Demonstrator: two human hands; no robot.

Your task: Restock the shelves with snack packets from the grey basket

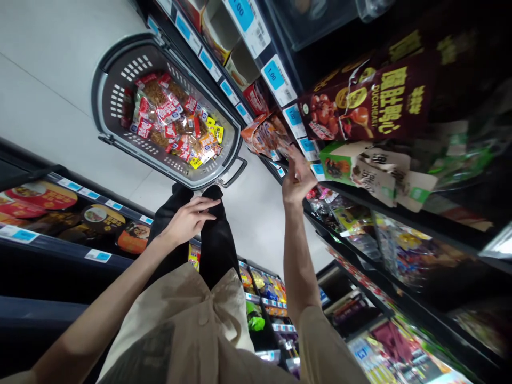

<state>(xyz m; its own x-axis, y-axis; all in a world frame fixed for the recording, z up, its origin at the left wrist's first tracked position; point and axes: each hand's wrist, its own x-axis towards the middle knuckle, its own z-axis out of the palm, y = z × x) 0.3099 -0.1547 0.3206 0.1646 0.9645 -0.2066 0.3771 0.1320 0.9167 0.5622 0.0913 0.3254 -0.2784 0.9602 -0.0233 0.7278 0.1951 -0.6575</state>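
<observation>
My left hand (190, 220) hangs above my dark trousers with its fingers stretched out and nothing in it. At the right-hand shelf, my right hand (298, 177) has its fingers bent around the near end of an orange snack packet (264, 133); they are slightly blurred. That packet lies across the view of the shelf's price-label edge. A grey shopping basket (120, 125) stands on the floor ahead of me, its handle folded to the sides. Several small clear packets (168, 112) with red and yellow labels are heaped inside it.
Right of my right hand, a dark red snack box (368, 104) and a green-and-white carton (340, 162) sit on a shelf. Bagged snacks (408, 248) fill a tier below. Shelves with round-lidded food tubs (102, 220) run along my left. Pale floor (52, 69) shows beside the basket.
</observation>
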